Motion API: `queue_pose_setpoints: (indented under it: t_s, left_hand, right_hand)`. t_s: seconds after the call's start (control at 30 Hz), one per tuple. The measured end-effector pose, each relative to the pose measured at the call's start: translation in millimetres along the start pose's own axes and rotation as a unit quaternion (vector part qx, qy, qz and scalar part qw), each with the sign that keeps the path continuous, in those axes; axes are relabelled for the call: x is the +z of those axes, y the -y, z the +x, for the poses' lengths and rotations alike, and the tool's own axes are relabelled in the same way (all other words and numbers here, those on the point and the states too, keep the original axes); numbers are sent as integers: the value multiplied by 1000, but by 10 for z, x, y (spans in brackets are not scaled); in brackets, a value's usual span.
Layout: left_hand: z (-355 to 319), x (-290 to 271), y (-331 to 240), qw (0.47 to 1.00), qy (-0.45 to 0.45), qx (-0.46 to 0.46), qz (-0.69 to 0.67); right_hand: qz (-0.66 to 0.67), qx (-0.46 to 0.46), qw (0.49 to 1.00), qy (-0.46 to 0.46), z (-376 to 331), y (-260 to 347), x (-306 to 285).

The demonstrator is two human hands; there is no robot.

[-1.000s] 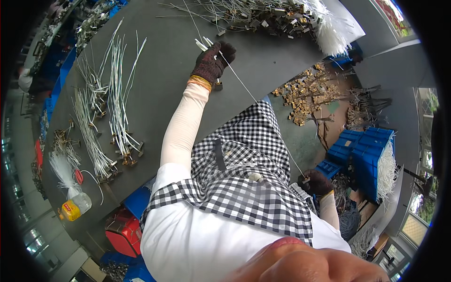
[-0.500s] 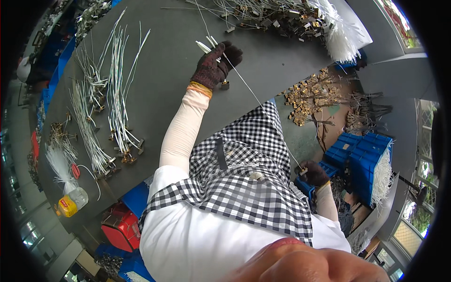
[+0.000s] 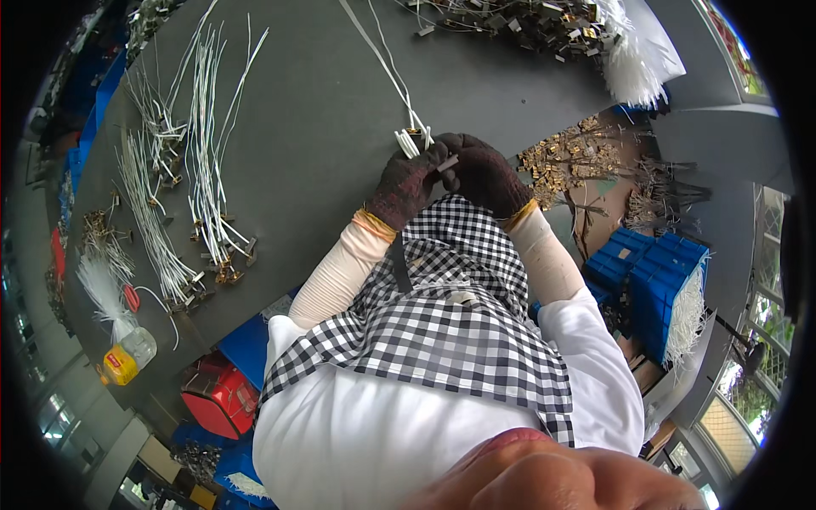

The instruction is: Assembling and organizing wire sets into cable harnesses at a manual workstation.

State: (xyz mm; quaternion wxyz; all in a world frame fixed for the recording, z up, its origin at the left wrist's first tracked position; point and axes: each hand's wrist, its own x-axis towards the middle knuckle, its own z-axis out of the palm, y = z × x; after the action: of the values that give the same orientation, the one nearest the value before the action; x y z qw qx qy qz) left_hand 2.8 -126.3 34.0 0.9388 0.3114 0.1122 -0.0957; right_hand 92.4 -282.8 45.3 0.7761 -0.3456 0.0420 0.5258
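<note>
My left hand [image 3: 406, 185], in a dark knit glove, is closed around several short white tubes [image 3: 406, 143] that stick up past the fingers. A thin white wire [image 3: 398, 81] runs from the far edge of the table down to these tubes. Right beside it, my gloved right hand [image 3: 486, 177] is closed, its fingertips meeting those of the left. Between the two hands shows a small dark flat metal piece [image 3: 448, 163], seemingly pinched by the fingers. The gloves hide where the wire ends.
Bundles of white wires with metal ends [image 3: 212, 170] lie on the grey table at left, near a plastic bottle [image 3: 134, 355]. A metal-part heap [image 3: 544, 25] sits far right. Brass-coloured pieces [image 3: 569, 157] and blue crates [image 3: 646, 272] are at right, a red bag [image 3: 219, 395] lower left.
My right hand has come up from beside the blue crates to meet the left. My left hand has moved down toward the apron. The wire no longer stretches between the hands.
</note>
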Motion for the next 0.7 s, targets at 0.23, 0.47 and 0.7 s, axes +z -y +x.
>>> queue_pose_setpoints:
  t_s: [0.23,0.47,0.7]
  left_hand:
    - [-72,-302,-558,943,-247,66,213]
    - [-41,-355,-703,951,-210,33,226]
    - [313,-352,-718,992,-109,49,48]
  right_hand:
    - [-457,-21,886,-77,430,411,91]
    - [-764,-327,517,-203,1824,1051,47]
    - [-773,-186,568,-212,1568,816,-416]
